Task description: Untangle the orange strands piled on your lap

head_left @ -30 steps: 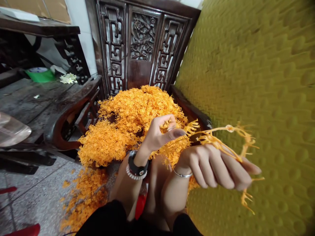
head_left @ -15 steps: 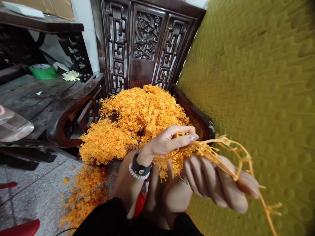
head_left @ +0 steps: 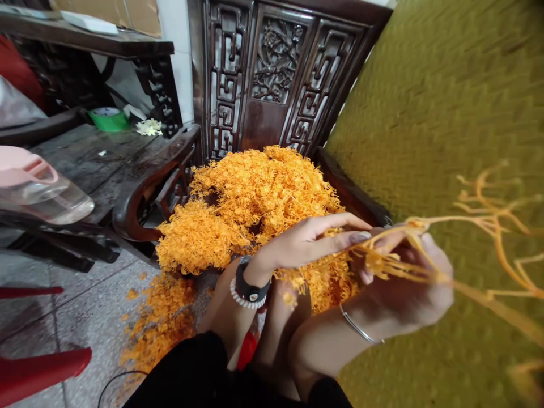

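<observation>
An orange dried-flower sprig [head_left: 429, 266] with thin forked stems reaches to the right, close to the camera and blurred. My right hand [head_left: 403, 283], with a thin silver bangle [head_left: 359, 327] on its wrist, is closed around the sprig's stems. My left hand [head_left: 310, 241], wearing a black watch [head_left: 250, 286] and a white beaded bracelet [head_left: 242, 297], stretches across with its fingertips on the same stems. Below both hands lies a large heap of orange sprigs [head_left: 259, 204]. My forearms hide its near part.
The heap sits on a dark carved wooden bench [head_left: 276, 73], beside a mustard quilted surface [head_left: 437, 124]. Orange bits [head_left: 159, 323] litter the tiled floor. To the left stand a dark wooden table [head_left: 93, 158], a plastic jug [head_left: 38, 190] and a red stool [head_left: 38, 368].
The view has swung right. My hands have drawn closer together, and the sprig now points up and to the right rather than down. My right hand has turned, with its bangle sliding into view.
</observation>
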The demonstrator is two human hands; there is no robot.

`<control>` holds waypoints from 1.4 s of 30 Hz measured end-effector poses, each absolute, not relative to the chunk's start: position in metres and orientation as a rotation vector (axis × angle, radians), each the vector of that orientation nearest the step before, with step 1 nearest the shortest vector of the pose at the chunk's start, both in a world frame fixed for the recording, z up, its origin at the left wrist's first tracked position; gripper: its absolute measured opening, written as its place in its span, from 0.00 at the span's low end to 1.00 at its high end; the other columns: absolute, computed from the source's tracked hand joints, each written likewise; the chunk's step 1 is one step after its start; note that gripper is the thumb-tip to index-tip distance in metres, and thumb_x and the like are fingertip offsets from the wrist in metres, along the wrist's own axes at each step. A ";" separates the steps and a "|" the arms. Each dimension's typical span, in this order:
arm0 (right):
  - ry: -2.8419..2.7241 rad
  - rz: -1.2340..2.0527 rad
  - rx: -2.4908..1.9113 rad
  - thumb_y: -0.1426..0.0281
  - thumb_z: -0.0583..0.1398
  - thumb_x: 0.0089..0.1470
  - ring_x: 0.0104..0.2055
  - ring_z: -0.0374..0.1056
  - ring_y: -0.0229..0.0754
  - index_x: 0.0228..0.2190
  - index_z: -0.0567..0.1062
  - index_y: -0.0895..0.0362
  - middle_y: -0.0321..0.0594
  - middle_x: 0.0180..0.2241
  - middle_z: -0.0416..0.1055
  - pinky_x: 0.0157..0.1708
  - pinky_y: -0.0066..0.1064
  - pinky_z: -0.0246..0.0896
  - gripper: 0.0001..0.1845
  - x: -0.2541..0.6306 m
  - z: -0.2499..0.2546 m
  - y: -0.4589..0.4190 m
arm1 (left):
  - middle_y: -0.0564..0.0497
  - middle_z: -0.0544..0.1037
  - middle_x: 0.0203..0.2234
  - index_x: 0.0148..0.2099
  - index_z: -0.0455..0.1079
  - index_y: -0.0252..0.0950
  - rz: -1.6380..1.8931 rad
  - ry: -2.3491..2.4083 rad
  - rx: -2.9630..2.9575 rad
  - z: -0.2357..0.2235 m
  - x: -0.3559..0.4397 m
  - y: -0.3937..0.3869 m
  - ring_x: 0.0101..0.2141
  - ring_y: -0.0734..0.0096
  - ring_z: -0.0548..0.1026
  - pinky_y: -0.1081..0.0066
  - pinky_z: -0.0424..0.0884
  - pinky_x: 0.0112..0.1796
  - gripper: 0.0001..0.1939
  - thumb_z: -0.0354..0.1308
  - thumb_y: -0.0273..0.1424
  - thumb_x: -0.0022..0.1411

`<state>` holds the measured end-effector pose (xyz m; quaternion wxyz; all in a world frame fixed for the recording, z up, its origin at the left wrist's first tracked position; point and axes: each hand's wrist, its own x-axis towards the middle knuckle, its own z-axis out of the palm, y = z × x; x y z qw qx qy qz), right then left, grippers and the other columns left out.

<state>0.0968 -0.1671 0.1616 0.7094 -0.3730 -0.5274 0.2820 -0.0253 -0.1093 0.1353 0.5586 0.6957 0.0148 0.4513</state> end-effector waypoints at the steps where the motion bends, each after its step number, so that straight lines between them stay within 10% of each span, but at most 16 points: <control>1: -1.178 0.653 -0.776 0.63 0.54 0.50 0.11 0.55 0.32 0.20 0.75 0.57 0.36 0.14 0.63 0.07 0.26 0.45 0.15 0.094 0.164 -0.165 | 0.48 0.74 0.41 0.44 0.70 0.38 1.109 0.075 1.659 0.137 -0.026 -0.111 0.47 0.66 0.70 0.67 0.66 0.49 0.13 0.49 0.37 0.63; 11: -1.215 0.538 -0.766 0.75 0.58 0.46 0.25 0.60 0.31 0.29 0.70 0.57 0.34 0.27 0.65 0.21 0.24 0.57 0.05 0.067 0.161 -0.148 | 0.53 0.68 0.27 0.35 0.61 0.37 1.727 0.563 1.523 0.142 -0.027 -0.128 0.29 0.76 0.68 0.72 0.66 0.34 0.05 0.48 0.32 0.64; 18: -1.389 0.621 -1.045 0.65 0.61 0.50 0.32 0.61 0.31 0.30 0.69 0.54 0.31 0.29 0.64 0.33 0.23 0.59 0.07 0.062 0.154 -0.144 | 0.55 0.68 0.26 0.33 0.61 0.38 1.869 0.738 1.416 0.135 -0.021 -0.118 0.28 0.77 0.67 0.72 0.63 0.32 0.08 0.53 0.36 0.61; 32: -1.186 1.000 -0.852 0.58 0.61 0.48 0.13 0.37 0.26 0.15 0.55 0.56 0.26 0.13 0.44 0.09 0.22 0.34 0.24 0.052 0.157 -0.155 | 0.57 0.54 0.18 0.24 0.56 0.37 1.402 0.418 1.417 0.143 -0.051 -0.125 0.21 0.78 0.53 0.72 0.53 0.22 0.18 0.49 0.41 0.62; 42: -0.954 0.904 -0.786 0.54 0.59 0.48 0.10 0.35 0.27 0.18 0.59 0.54 0.26 0.13 0.45 0.05 0.22 0.30 0.21 0.030 0.158 -0.151 | 0.55 0.62 0.21 0.30 0.61 0.37 1.437 0.436 0.888 0.136 -0.030 -0.127 0.23 0.79 0.63 0.77 0.63 0.23 0.16 0.54 0.44 0.58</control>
